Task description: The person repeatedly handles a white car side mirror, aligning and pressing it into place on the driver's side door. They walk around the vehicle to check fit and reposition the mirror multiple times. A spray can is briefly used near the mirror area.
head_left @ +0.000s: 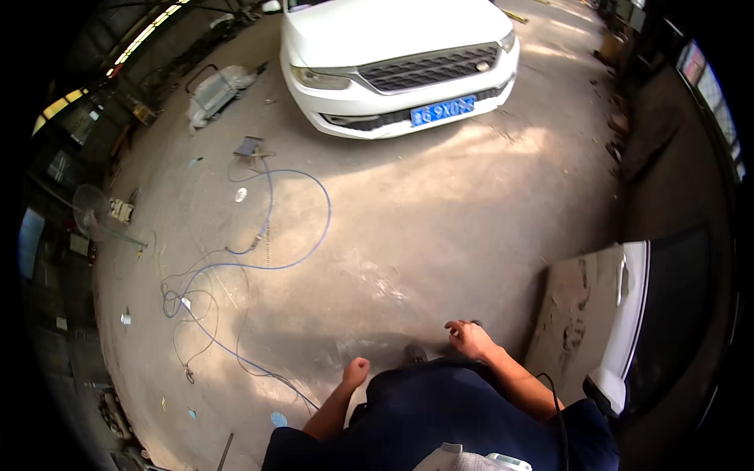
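Note:
My left hand [357,372] hangs low in front of my body on the left, its fingers curled into a fist. Nothing shows sticking out of it. On the other side my right hand [470,339] is held out with loosely bent fingers standing apart, empty. Neither hand touches anything. To the right of my right arm stands a detached white car door [640,306], with its mirror [606,386] close to my elbow. A thin dark cable [556,392] runs along my right upper arm.
A white car [377,39] faces me at the far side. Blue hose [328,204] lies looped over the concrete floor [424,212] at left, near a small stand [250,147]. A fan [90,210] stands by the left wall; a wrapped, framed object [216,93] sits beyond.

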Available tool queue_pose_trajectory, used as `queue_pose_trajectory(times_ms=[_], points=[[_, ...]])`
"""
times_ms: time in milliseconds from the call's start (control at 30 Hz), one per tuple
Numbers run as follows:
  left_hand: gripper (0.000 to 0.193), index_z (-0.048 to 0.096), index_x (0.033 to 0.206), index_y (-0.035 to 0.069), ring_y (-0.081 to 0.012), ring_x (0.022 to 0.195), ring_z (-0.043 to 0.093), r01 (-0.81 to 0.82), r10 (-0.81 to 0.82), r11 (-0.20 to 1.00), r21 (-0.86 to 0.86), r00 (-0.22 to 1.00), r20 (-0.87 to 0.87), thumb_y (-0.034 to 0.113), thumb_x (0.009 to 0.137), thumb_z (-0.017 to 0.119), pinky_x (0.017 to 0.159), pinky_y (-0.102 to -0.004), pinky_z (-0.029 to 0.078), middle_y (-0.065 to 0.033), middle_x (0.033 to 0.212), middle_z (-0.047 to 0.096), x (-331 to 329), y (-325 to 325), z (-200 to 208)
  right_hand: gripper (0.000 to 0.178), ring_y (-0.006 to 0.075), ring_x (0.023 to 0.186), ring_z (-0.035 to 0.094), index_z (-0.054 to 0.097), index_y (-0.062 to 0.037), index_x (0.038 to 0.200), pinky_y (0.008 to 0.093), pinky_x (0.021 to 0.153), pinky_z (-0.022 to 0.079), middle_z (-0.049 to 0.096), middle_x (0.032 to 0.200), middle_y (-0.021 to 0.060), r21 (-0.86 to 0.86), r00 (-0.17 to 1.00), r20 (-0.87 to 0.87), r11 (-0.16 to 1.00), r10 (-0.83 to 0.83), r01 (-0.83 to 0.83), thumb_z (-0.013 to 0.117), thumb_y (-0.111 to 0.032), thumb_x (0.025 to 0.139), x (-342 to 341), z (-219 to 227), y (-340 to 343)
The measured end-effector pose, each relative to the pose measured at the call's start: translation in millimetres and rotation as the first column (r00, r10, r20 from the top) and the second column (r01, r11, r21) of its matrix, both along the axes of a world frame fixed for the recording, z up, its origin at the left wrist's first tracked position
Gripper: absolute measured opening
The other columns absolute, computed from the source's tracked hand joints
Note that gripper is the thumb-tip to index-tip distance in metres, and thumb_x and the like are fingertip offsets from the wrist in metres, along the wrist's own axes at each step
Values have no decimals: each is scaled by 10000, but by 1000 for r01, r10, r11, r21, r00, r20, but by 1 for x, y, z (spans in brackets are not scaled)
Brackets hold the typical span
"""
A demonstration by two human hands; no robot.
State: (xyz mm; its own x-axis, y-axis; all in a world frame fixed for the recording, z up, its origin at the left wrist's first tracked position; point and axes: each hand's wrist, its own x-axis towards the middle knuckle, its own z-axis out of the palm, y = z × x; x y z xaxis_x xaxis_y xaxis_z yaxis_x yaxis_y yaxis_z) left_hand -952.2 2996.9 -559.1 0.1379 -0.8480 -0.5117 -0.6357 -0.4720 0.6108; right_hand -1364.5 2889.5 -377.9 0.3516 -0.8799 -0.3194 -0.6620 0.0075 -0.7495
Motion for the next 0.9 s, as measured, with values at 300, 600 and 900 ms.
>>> queue_pose_trajectory(times_ms=[300, 600, 900], points=[[279, 700, 1014, 63, -241, 918, 698, -45, 33, 996, -77, 987, -157, 314, 897, 664, 820, -364, 530, -114, 940, 727, 60, -153, -13, 418, 360, 1072, 644, 634, -101, 1233, 450, 923, 519, 674, 1158, 188, 31, 968, -145, 979, 204, -201, 559, -223, 840, 97, -27, -188], [255, 702, 1020, 78, -231, 852, 701, -265, 255, 959, -96, 961, -110, 294, 898, 644, 796, -367, 543, -102, 917, 730, 183, -363, 57, 410, 363, 1104, 635, 623, -111, 1252, 460, 952, 507, 675, 1181, 187, 57, 944, -147, 955, 297, -291, 542, -223, 867, 198, -30, -476], [252, 745, 962, 148, -275, 870, 708, -460, 397, 816, 350, 886, 238, 349, 827, 673, 797, -409, 553, -97, 918, 744, 236, -380, -15, 391, 383, 1020, 658, 623, -88, 1227, 479, 911, 519, 701, 1052, 198, -50, 794, -66, 793, 605, -608, 567, -220, 864, 415, -21, -765]])
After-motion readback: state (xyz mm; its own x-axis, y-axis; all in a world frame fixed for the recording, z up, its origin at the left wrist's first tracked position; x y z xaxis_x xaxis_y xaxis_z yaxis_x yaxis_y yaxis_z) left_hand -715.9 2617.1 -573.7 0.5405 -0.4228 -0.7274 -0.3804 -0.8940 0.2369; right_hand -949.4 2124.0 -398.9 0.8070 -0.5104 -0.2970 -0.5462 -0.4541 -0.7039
